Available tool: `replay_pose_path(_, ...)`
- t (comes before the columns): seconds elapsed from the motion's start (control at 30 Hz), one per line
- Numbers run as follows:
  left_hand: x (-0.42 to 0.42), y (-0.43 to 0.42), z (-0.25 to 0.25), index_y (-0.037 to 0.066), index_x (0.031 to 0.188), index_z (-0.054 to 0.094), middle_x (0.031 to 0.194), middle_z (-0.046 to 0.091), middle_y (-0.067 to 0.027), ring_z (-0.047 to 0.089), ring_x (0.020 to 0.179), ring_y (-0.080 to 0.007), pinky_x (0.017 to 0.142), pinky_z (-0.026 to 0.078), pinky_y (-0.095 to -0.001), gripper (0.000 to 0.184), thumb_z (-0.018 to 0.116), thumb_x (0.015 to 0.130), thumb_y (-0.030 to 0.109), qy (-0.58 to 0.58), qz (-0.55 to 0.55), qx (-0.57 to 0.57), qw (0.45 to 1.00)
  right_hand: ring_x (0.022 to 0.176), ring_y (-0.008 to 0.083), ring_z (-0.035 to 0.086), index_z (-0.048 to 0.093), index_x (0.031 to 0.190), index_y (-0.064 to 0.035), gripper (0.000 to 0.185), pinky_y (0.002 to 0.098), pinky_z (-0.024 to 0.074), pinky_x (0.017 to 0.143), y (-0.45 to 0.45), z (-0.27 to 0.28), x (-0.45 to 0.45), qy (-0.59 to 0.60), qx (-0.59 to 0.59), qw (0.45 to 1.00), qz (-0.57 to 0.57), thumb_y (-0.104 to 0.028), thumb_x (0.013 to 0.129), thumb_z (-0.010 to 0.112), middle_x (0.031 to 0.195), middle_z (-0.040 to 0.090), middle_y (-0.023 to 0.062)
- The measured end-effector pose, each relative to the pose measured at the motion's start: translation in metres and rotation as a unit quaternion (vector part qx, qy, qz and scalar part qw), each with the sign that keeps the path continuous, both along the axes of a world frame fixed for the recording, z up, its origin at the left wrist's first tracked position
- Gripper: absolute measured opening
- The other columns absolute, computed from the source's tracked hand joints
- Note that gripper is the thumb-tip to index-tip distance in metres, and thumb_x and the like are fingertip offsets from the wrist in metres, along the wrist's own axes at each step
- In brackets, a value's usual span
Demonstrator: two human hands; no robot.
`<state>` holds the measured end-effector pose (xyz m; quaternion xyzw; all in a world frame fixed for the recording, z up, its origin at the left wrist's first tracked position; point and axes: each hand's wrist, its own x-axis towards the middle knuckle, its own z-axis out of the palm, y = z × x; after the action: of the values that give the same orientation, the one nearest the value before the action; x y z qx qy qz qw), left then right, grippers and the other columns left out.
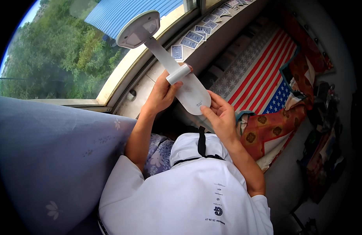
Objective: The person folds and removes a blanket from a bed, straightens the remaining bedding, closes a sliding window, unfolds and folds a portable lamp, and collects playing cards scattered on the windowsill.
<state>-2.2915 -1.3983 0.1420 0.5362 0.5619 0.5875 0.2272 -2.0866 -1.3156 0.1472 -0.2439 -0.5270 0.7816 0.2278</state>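
Observation:
A white folding desk lamp [163, 56] is held up in front of my chest, its round head at the upper left and its flat, rounded base toward me. My left hand [164, 89] is wrapped round the hinge end, with the thumb on the near side and some fingers hidden behind. At the lower right edge of the base, my right hand [221, 115] grips it between thumb and fingers. Small dark print shows on the base near the right thumb.
Blue-backed playing cards [194, 37] lie along the window sill [207, 49]. Beyond the window [71, 51] are trees and a blue roof. A blue curtain [55, 152] hangs at the left. Cloth with a flag pattern [263, 66] and red patterned fabric [267, 131] lie at the right.

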Motion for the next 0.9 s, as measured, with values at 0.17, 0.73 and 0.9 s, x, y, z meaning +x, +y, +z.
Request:
replay_pose_path(0.17,0.004,0.002,-0.004,-0.002,0.129,0.052,0.122,0.060,-0.0122,0.056,0.115,-0.0220,0.100,0.043,-0.0359,0.046,0.045,0.105,0.037,-0.064,0.007,-0.020,0.998,0.110,0.0206,0.065,0.045,0.137,0.0114,0.052,0.0301,0.0513,0.095,0.000,0.002,0.005,-0.025,0.042,0.998,0.032,-0.010,0.095,0.065,0.123,0.064,0.0220)
replay_pose_path(0.73,0.005,0.020,0.026,-0.003,0.128,0.053,0.121,0.061,-0.0189,0.067,0.105,-0.0352,0.099,0.054,-0.0524,0.042,0.053,0.100,0.029,-0.592,-0.142,-0.086,0.788,0.104,0.0179,0.065,0.056,0.126,0.0019,0.032,0.0298,0.0516,0.090,0.016,0.018,0.024,-0.007,0.122,0.992,-0.031,-0.020,0.103,0.056,0.110,0.068,0.0108)
replay_pose_path(0.9,0.020,0.028,0.034,-0.003,0.124,0.057,0.115,0.065,-0.0196,0.068,0.101,-0.0361,0.095,0.056,-0.0513,0.036,0.052,0.101,0.025,-0.646,-0.146,-0.097,0.743,0.103,0.0149,0.064,0.059,0.121,0.0023,0.027,0.0271,0.0497,0.093,0.015,0.025,0.029,-0.014,0.103,0.994,-0.041,-0.015,0.101,0.058,0.108,0.068,0.0099)
